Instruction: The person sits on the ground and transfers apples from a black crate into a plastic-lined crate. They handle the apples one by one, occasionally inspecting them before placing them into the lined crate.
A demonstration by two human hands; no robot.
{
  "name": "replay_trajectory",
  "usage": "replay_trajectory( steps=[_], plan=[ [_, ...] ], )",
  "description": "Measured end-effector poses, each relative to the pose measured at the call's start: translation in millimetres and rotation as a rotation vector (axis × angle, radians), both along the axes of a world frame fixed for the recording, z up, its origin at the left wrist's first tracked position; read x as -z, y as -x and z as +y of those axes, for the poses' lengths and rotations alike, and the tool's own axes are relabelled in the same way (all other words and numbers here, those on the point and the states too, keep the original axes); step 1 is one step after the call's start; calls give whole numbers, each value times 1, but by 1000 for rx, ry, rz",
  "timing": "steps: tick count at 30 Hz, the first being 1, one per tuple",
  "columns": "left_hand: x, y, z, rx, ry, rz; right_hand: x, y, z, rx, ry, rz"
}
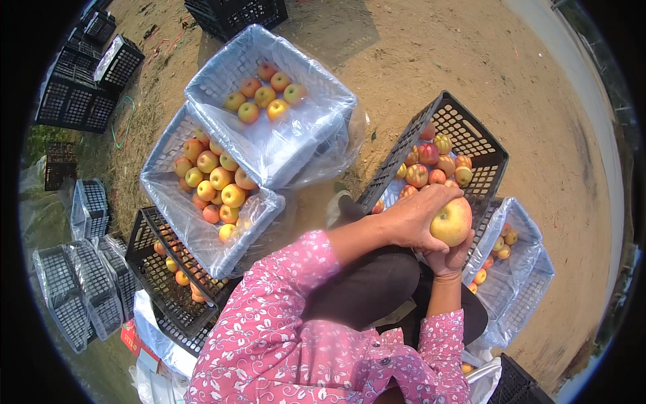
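Note:
My left hand (416,217) is closed around the upper left side of a yellow-red apple (451,220). Below the same apple, the fingers of my right hand (450,256) support it. Both hands are above my knees, beside a black plastic crate (487,136) of red and yellow apples. To the left, a crate with a clear plastic liner (166,222) holds many apples. Above it, another lined crate (313,73) has several apples grouped towards its far side. A third lined crate (520,283) with several apples stands at the right.
A black crate of apples (144,237) stands at the lower left, near a red carton (132,339). Lined crates (65,288) and stacked black crates (75,101) stand along the left. Another black crate (252,15) stands at the top. Bare soil (504,76) surrounds the work spot.

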State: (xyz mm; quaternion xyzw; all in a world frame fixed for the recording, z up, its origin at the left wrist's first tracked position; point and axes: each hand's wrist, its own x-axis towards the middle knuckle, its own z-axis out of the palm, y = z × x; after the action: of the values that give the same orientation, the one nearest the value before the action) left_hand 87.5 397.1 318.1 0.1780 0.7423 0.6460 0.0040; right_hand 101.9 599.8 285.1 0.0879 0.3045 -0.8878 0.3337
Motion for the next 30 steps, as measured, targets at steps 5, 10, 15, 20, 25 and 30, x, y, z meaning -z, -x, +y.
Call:
replay_trajectory(
  steps=[5,10,15,20,25,30],
  plan=[
    [-29,-69,-45,-341,-55,91,-50,-6,-1,-191,-575,270],
    [-8,-198,-148,-710,-408,-117,-81,-18,5,-232,-1026,442],
    [52,-396,-268,-1334,-803,-91,-90,-40,14,-249,-1094,420],
    [139,-589,-317,-1863,-563,-714,-87,-56,11,-294,-1150,403],
    [223,-660,-282,-1425,122,-1430,-91,-66,-5,-349,-1240,434],
    [257,-651,-261,-1371,116,-1726,-105,-71,-14,-414,-1278,489]
  ],
)
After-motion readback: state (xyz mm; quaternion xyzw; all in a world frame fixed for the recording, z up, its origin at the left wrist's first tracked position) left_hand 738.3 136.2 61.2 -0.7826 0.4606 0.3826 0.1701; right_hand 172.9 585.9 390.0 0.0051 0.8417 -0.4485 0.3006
